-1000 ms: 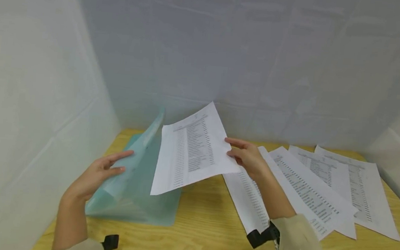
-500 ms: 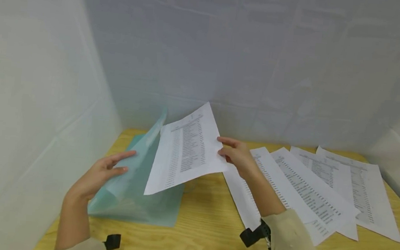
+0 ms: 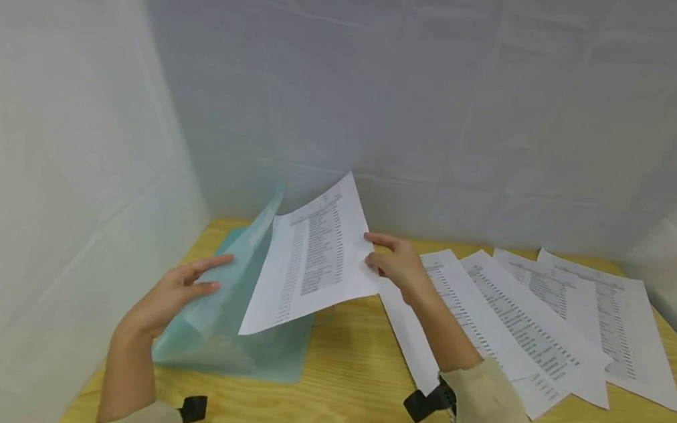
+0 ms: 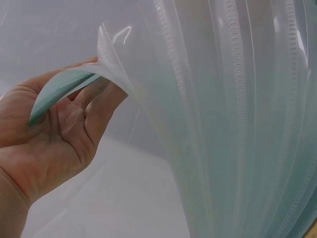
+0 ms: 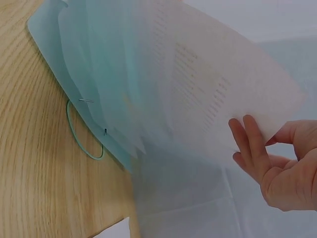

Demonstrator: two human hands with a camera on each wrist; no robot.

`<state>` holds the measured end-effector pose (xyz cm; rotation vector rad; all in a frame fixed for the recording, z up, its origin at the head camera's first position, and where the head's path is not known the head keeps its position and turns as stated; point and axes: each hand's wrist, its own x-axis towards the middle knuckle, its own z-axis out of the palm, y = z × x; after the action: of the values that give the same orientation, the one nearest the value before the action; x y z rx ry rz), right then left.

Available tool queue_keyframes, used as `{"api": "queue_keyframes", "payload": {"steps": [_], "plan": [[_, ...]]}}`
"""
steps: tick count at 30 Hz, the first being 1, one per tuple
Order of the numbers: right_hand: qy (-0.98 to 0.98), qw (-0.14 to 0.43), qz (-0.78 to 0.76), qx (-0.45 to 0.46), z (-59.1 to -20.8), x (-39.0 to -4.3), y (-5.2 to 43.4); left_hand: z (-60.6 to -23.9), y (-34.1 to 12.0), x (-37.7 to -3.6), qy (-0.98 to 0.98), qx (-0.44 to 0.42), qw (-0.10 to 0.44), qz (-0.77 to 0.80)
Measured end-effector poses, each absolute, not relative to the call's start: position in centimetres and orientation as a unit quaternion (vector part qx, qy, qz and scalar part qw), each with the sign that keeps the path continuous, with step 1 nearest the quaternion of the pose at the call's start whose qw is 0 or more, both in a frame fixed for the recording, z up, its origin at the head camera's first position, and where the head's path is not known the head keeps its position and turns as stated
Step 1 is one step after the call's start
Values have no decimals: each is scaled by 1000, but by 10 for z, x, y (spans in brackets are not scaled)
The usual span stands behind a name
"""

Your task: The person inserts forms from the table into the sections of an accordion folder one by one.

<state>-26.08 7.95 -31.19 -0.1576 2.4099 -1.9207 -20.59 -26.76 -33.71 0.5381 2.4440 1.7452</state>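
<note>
Above the table's left end, right hand [image 3: 397, 265] pinches one printed sheet [image 3: 310, 263] beside the expanding folder [image 3: 233, 310], held open by left hand [image 3: 171, 294]; four sheets [image 3: 522, 322] remain unfiled.

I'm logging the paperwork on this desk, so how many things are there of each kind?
Printed sheets: 5, one pinched by the right hand and four overlapping on the table.
Green expanding folders: 1, its flap held up by the left hand.
Green elastic loops: 1, on the folder's edge.
Total: 7.
</note>
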Motion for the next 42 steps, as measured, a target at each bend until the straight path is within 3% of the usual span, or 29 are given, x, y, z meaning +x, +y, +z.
{"api": "queue_keyframes", "payload": {"steps": [17, 42], "plan": [[739, 40, -670, -51, -309, -265, 69, -336, -267, -204, 796, 179, 52, 576], [745, -45, -664, -42, -341, -244, 42, -334, -262, -206, 806, 176, 43, 564]]}}
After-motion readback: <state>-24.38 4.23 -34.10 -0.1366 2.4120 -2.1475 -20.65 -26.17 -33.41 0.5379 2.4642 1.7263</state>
